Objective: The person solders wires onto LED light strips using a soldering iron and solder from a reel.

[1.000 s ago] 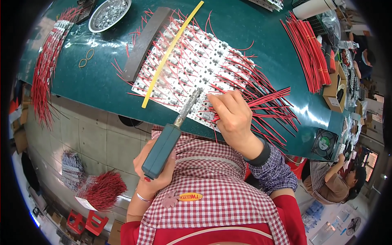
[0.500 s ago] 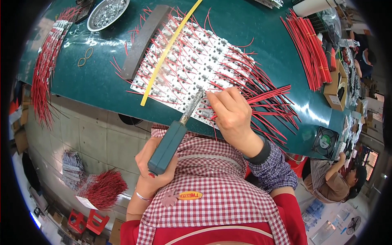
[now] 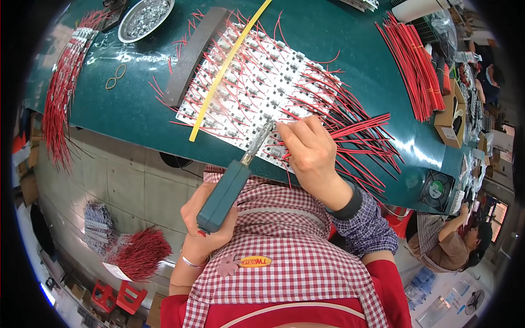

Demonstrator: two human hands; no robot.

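Note:
My left hand [image 3: 210, 216] is wrapped round the green handle of a soldering iron [image 3: 223, 195]. Its metal barrel slants up and away, and the tip meets the white circuit boards [image 3: 254, 90] just left of my right fingertips. My right hand [image 3: 309, 147] is closed in a pinch over the near right part of the boards. Red wires [image 3: 358, 128] run out from it to the right; the wire end at the fingertips is hidden. Many thin red wires stand on the boards, with red and black ones fanning off their right side.
A dark bar [image 3: 197, 54] and a yellow strip [image 3: 227, 71] lie across the boards. Around them are a metal dish of scraps [image 3: 146, 21], wired boards [image 3: 65, 82] at the left, a red wire bundle [image 3: 410, 65] and a small fan [image 3: 436, 188]. A co-worker [image 3: 451, 243] sits at the right.
My hands, the soldering iron and the boards stay almost where they were. The co-worker's hand at the right has shifted slightly.

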